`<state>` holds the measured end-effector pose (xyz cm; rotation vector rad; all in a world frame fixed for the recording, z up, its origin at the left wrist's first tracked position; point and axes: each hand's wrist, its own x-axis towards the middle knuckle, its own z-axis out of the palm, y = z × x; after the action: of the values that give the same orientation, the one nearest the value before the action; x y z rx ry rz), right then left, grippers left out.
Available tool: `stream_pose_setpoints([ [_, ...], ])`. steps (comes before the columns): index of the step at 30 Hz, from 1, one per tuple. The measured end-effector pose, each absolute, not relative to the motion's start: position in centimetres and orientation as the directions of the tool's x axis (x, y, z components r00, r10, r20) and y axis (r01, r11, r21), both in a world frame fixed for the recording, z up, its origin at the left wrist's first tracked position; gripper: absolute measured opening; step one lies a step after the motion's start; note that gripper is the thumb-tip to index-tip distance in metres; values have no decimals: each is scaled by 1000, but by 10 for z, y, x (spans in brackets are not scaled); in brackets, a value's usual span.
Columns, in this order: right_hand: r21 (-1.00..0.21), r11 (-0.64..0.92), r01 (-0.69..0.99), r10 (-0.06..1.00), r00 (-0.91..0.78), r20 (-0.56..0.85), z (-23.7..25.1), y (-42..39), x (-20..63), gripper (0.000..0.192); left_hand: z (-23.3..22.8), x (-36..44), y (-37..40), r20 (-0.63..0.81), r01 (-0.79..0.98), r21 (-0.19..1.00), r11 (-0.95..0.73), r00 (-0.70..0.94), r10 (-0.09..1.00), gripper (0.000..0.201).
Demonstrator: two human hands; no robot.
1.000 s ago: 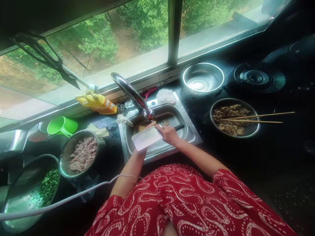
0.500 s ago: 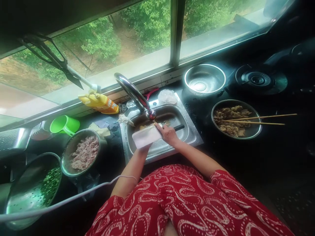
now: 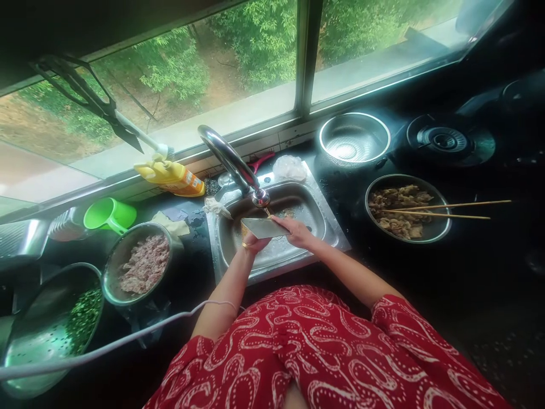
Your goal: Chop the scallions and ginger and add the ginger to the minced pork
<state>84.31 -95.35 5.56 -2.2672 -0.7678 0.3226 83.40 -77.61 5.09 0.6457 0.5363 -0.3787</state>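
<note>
Over the sink I hold a cleaver with a wide, pale metal blade, tilted under the tap. My right hand is closed round its handle end, which the fingers cover. Under the blade's left part is my left hand, wearing a ring or band. Its fingers are mostly hidden behind the blade, and it seems to hold the blade from below. A tan patch shows beside the blade's left edge; I cannot make out what it is.
Left stand a bowl of minced meat, a basin with chopped greens and a green mug. A yellow bottle lies behind. Right are a colander, a bowl with chopsticks and a burner. A white cable crosses the left foreground.
The cleaver has turned, so its blade now looks narrower and greyer. My right hand has shifted slightly right onto the handle end, and more of my left hand shows below the blade.
</note>
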Motion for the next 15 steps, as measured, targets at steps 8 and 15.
stream_pose_setpoints([
  [8,-643,-699,314,438,898,-39,55,-971,844,70,51,835,-772,-607,558,483,675,769,-201,10],
  [15,-569,-725,389,506,860,-57,66,-983,840,63,56,836,-777,-540,520,620,587,826,-162,18],
])
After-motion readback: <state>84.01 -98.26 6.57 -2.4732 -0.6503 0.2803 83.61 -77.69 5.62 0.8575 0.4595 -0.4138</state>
